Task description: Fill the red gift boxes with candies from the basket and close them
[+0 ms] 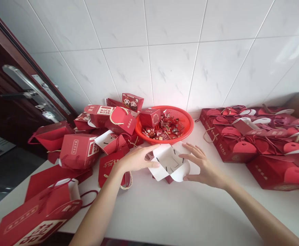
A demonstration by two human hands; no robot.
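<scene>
Small red paper gift box [168, 164] with white inner flaps, open, sits on the white worktop [180, 212], centre, directly between both hands. Left hand [136, 159] grips the box's left flap, fingers curled over the edge, thumb on the white inside. Right hand [203, 168] cups the box's right side, fingers spread over the far flap, thumb against the rounded near flap. Both hands touch the box; box bottom rests on the worktop.

Just behind the box: round red plastic mesh basket [187, 118] holding small red wrapped sweets [164, 129] and one red carton. Left of the left hand: loose heap of folded-up red gift boxes with rope handles [80, 150], near the forearm. Right of the right hand: rows of flat red box blanks [241, 145], apart from it. White tiled wall [164, 51] behind; dark brown door [0, 112] with metal handle far left.
</scene>
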